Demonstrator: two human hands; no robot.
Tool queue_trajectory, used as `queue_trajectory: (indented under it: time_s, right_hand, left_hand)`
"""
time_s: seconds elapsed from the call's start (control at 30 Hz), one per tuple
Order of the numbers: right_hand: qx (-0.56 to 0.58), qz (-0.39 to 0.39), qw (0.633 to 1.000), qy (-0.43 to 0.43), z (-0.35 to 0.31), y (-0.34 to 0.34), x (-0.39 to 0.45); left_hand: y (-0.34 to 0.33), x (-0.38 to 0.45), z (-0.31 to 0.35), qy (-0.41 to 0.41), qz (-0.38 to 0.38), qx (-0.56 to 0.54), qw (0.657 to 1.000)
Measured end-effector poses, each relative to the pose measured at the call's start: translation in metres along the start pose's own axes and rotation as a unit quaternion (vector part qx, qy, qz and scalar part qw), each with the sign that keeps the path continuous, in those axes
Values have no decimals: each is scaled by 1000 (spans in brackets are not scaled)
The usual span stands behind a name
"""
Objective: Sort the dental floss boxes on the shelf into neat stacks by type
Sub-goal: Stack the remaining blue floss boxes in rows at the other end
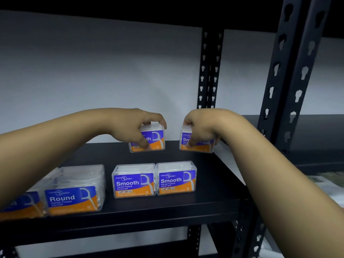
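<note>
My left hand [138,125] grips a clear "Smooth" floss box [155,139] from above at the back of the black shelf [167,207]. My right hand [200,128] grips a second "Smooth" box [197,148] at the back right, near the shelf's right edge. Whether these two boxes rest on the shelf or hover just above it is unclear. Two more "Smooth" boxes [133,180] [176,177] stand side by side at the front middle. A "Round" box [74,190] stands at the front left, and another box [20,203] is partly hidden behind my left forearm.
Black perforated uprights [209,71] [290,71] rise at the back and right of the shelf. A white wall lies behind. A neighbouring shelf [316,123] continues to the right, with pale packaging [329,183] lower down.
</note>
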State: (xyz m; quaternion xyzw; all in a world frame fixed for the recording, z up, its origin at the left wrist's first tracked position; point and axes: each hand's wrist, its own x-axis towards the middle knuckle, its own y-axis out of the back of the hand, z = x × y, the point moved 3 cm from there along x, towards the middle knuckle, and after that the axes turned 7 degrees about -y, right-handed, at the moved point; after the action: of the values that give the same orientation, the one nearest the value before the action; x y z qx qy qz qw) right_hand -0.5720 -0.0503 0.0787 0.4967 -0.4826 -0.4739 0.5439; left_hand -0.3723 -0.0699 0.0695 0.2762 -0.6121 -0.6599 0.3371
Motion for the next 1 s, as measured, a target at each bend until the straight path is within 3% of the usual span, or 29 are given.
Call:
queue_trajectory:
  time_s: [0.43, 0.63, 0.7, 0.9, 1.0]
  right_hand:
    - [-107, -106, 989, 3, 9, -23, -29]
    - [-124, -132, 983, 18, 10, -33, -38]
    - [-114, -137, 984, 24, 11, -37, -40]
    - [-36, -112, 993, 18, 20, -50, -46]
    - [-16, -91, 996, 21, 21, -56, -52]
  left_hand:
    - [-29, 8, -5, 47, -87, 10, 995]
    - [-44, 6, -4, 49, -139, -36, 988]
    - [-39, 1, -1, 56, -118, -11, 991]
    - [-16, -43, 30, 3, 70, 40, 997]
    - [-33, -59, 41, -1, 69, 36, 997]
